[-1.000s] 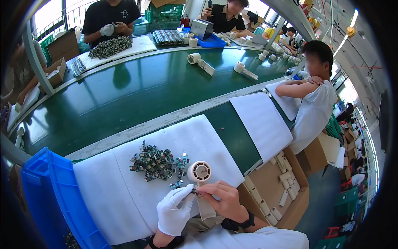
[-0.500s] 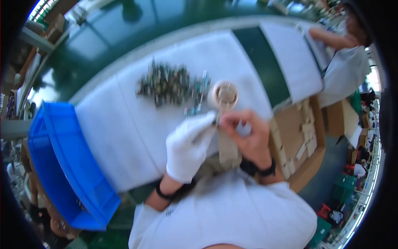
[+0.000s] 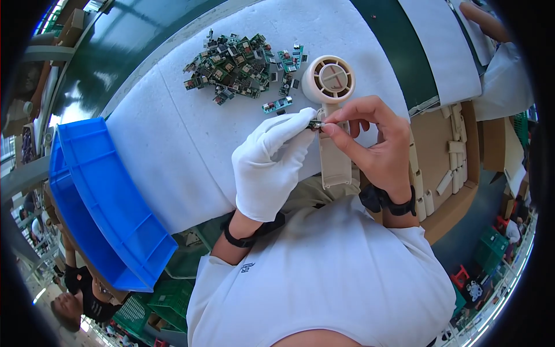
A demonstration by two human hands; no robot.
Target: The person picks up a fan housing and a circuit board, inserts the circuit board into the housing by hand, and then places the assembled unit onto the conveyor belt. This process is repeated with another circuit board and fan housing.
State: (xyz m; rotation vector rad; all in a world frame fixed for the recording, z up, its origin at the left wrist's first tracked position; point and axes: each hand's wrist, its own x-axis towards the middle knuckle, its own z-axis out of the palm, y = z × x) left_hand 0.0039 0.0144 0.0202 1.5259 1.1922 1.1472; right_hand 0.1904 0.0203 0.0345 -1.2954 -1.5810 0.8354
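Note:
My left hand (image 3: pixel 270 165), in a white glove, is closed on a small circuit board (image 3: pixel 313 124) between thumb and fingertips. With bare thumb and forefinger, my right hand (image 3: pixel 378 144) pinches the other end of that board, and its remaining fingers are curled. Under the hands lies a cream handheld fan (image 3: pixel 309 89), its round grille pointing away from me and its long handle toward me. Beyond my left hand, a loose green circuit board (image 3: pixel 277 104) lies on the white mat, close to a heap of similar boards (image 3: pixel 231 66).
A blue plastic bin (image 3: pixel 124 202) stands at the left of the white-covered table (image 3: pixel 191 156). On the right is a cardboard box (image 3: pixel 471 191) holding several cream plastic parts (image 3: pixel 444 182). Another person's arm (image 3: pixel 488 22) shows at the far right. Green crates (image 3: pixel 167 306) sit low at the left.
The view has shifted, so the table things appear higher in the picture. Both hands stay together at the small board above the fan, with no visible change of hold.

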